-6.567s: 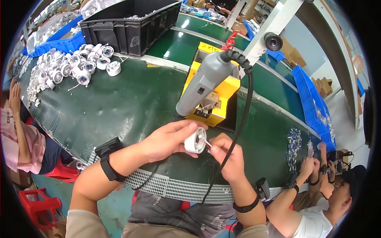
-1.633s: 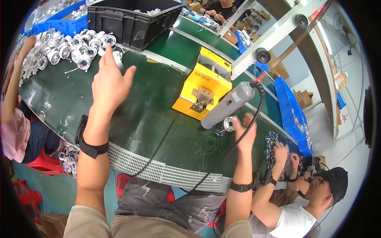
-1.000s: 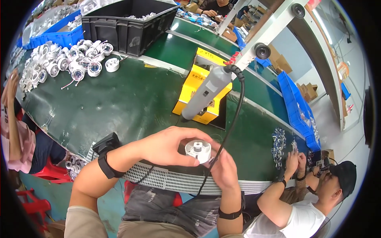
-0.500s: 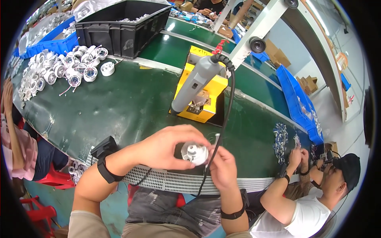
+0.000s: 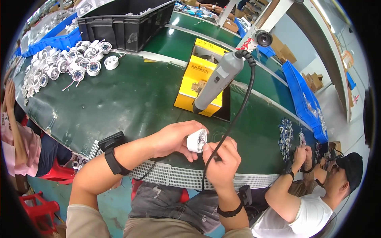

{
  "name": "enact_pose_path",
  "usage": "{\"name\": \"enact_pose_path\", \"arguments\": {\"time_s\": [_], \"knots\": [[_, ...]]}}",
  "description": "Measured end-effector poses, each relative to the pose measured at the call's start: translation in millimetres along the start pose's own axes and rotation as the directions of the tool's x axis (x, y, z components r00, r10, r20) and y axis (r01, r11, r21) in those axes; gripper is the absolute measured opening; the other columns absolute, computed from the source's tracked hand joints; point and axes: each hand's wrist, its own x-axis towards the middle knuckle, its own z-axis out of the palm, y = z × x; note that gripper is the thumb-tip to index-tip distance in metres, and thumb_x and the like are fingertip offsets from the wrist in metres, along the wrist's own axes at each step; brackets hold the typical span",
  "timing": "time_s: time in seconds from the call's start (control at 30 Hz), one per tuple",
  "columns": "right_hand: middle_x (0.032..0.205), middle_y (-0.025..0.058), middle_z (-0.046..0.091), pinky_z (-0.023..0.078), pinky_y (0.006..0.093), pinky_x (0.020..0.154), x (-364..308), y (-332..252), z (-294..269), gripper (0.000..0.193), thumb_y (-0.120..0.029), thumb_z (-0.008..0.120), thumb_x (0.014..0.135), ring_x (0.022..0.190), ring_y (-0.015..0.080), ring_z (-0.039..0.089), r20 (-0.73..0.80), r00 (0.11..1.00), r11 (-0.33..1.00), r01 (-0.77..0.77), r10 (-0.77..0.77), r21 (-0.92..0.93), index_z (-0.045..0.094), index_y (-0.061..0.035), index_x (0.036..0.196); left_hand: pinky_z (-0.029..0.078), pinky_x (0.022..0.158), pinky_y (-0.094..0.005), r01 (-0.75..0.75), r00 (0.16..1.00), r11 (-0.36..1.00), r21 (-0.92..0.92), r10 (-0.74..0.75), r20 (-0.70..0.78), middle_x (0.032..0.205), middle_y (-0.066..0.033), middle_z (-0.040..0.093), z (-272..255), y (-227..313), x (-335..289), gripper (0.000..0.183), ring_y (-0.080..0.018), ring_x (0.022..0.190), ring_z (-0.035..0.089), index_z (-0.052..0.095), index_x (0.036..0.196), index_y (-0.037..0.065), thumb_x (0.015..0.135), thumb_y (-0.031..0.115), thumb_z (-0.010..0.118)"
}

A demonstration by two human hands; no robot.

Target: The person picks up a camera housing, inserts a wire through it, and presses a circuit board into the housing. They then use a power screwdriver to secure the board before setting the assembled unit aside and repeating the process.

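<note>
A white, round plastic housing (image 5: 193, 142) sits in my left hand (image 5: 174, 139), whose fingers and thumb wrap its side. Its hollow end is tilted toward my right hand (image 5: 223, 160). The right fingers are pinched together at that opening; whatever they grip is too small to make out, though thin wire-like strands show close by. Above and beyond the hands hangs a grey electric screwdriver (image 5: 218, 81), its black cable (image 5: 243, 105) looping down past my right hand. Behind the screwdriver stands a yellow box-shaped device (image 5: 194, 75) on the green tabletop.
Many similar white housings (image 5: 63, 65) are heaped at the left, beside a black crate (image 5: 123, 33) and a blue bin (image 5: 55, 41). White perforated strips (image 5: 178, 176) line the near edge. Small parts (image 5: 285, 139) and a co-worker (image 5: 301, 190) are at right; another person (image 5: 18, 139) sits left.
My left hand has turned the housing so its opening faces right. My right fingers have come to the opening. The screwdriver hangs farther right in the picture, and the whole view has shifted slightly.
</note>
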Motion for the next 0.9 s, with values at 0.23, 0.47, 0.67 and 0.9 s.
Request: {"name": "enact_pose_path", "arguments": {"time_s": [0.23,0.47,0.67,0.9], "knots": [[0.079,0.0088,0.059,0.048,0.028,0.064,-7.4,4.1,3.8,0.006,-0.004,0.071,0.079,0.069,0.0195,0.059,0.045,0.945,0.93,-0.326,0.324,0.17,0.068,-0.0019,0.085,0.049,0.095,-0.0323,-0.165,0.986,0.981,0.105,0.161,0.044,0.116,-0.0064,0.059,8.5,-16.5,7.2,0.039,-0.0141,0.109,0.056,0.043,0.137,0.002,0.104,0.022,0.038],[0.086,0.0086,0.058,0.052,0.0237,0.057,-5.7,-0.5,-17.9,0.023,0.004,0.069,0.078,0.075,0.0132,0.059,0.047,0.937,0.936,-0.348,0.346,0.048,0.062,0.001,0.1,0.047,0.096,-0.0306,-0.271,0.958,0.948,0.17,0.283,-0.054,0.121,-0.0067,0.058,9.7,-16.6,3.5,0.037,-0.0128,0.109,0.056,0.048,0.134,0.003,0.103,0.022,0.041],[0.084,0.0092,0.065,0.047,0.022,0.047,-14.3,10.2,-32.4,0.015,0.003,0.064,0.085,0.054,0.0102,0.058,0.192,0.881,0.757,-0.47,0.432,0.455,0.064,0.0056,0.099,0.046,0.098,-0.0336,-0.334,0.94,0.937,0.105,0.339,-0.03,0.132,-0.0095,0.05,15.1,-14.8,1.9,0.045,-0.0173,0.117,0.053,0.037,0.142,0.005,0.101,0.02,0.048],[0.078,0.0082,0.065,0.056,0.0248,0.06,-5.3,-1.8,-13.8,0.014,0.005,0.062,0.086,0.068,0.0137,0.066,0.171,0.886,0.625,-0.429,0.43,0.652,0.065,0.0051,0.1,0.04,0.105,-0.0421,-0.244,0.943,0.959,-0.141,0.269,0.195,0.141,-0.0105,0.041,12.9,-17.5,3.4,0.045,-0.0215,0.125,0.047,0.031,0.145,0.004,0.103,0.02,0.039]]}}
